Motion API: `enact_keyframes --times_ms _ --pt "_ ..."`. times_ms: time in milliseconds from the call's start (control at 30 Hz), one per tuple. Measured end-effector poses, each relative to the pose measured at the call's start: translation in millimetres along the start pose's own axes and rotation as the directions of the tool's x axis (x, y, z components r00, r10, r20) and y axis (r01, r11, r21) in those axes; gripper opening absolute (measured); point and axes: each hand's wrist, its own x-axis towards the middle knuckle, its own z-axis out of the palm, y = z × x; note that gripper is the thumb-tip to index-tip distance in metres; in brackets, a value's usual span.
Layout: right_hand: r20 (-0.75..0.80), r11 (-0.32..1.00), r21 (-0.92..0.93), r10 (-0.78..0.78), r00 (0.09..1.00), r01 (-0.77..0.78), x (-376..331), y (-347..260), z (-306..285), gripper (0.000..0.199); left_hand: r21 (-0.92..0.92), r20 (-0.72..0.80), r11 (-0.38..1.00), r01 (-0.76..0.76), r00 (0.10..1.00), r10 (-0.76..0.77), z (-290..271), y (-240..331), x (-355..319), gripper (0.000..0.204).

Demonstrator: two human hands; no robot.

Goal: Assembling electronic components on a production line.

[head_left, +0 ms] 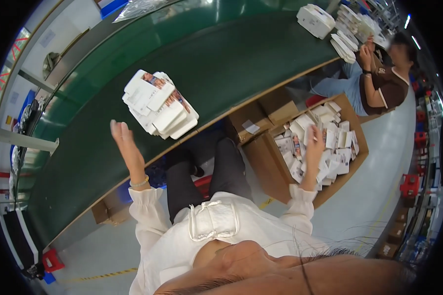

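My left hand [125,143] hovers over the green table with its fingers stretched out and nothing in them. Just to its right lies a stack of flat, unfolded white cartons [157,115] with printed pictures on some panels. Over on the right, my right hand [314,150] is above a large cardboard box [262,164] heaped with small white folded cartons [335,160]. Its fingers look a little blurred and apart, with no carton seen held in them. Part of the heap is hidden behind this hand and wrist.
The green work table [221,64] curves across in front of me. At its far right, a seated person [379,83] is beside more stacked white cartons [316,22]. Brown boxes [261,115] stand under the table edge. A metal post [24,138] is at the left.
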Motion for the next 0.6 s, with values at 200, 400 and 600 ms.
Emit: enact_keyframes --times_ms 200,400,600 --pt "0.628 0.857 0.491 -0.224 0.745 -0.156 11 -156 201 0.027 -0.200 0.267 0.935 0.292 0.935 -0.235 37 -43 19 0.055" --pt "0.610 0.887 0.444 -0.402 0.682 0.125 30 -218 285 0.039 -0.126 0.264 0.881 0.455 0.872 -0.412 82 -23 35 0.057" --pt "0.507 0.948 0.308 -0.233 0.830 0.078 126 -177 269 0.025 -0.019 0.404 0.884 0.467 0.812 -0.420 197 -29 63 0.060"
